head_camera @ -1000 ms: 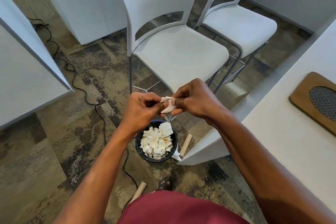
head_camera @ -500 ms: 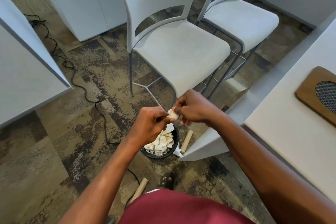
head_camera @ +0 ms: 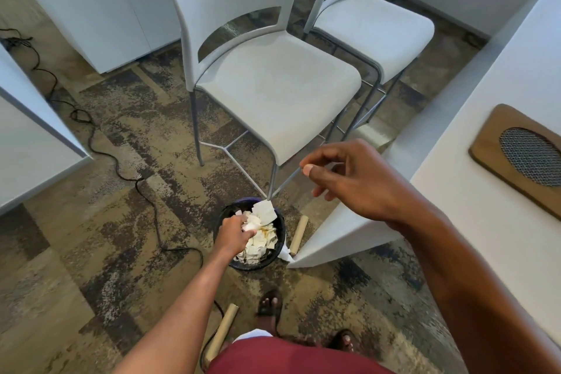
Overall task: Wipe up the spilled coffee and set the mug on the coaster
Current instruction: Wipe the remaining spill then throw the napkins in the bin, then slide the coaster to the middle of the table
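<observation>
My left hand [head_camera: 235,234] reaches down into a black waste bin [head_camera: 258,266] on the floor and grips a crumpled white paper towel [head_camera: 251,225] on top of the pile. The bin is heaped with several stained paper wads [head_camera: 261,244]. Held in the air above and right of the bin, my right hand [head_camera: 355,179] has loosely curled fingers and holds nothing. A wooden board with a round mesh inset [head_camera: 491,130] lies on the white table [head_camera: 455,191] at the right. No mug or spill is in view.
Two white chairs [head_camera: 273,94] [head_camera: 373,30] stand just behind the bin. A black cable [head_camera: 121,161] snakes over the carpet on the left. Cardboard tubes [head_camera: 299,234] [head_camera: 221,334] lie near the bin and my sandalled feet [head_camera: 268,302]. The table corner [head_camera: 293,264] juts beside the bin.
Both hands held the paper wad together above the bin; now my left hand has carried it down into the bin and my right hand has let go and pulled up and right.
</observation>
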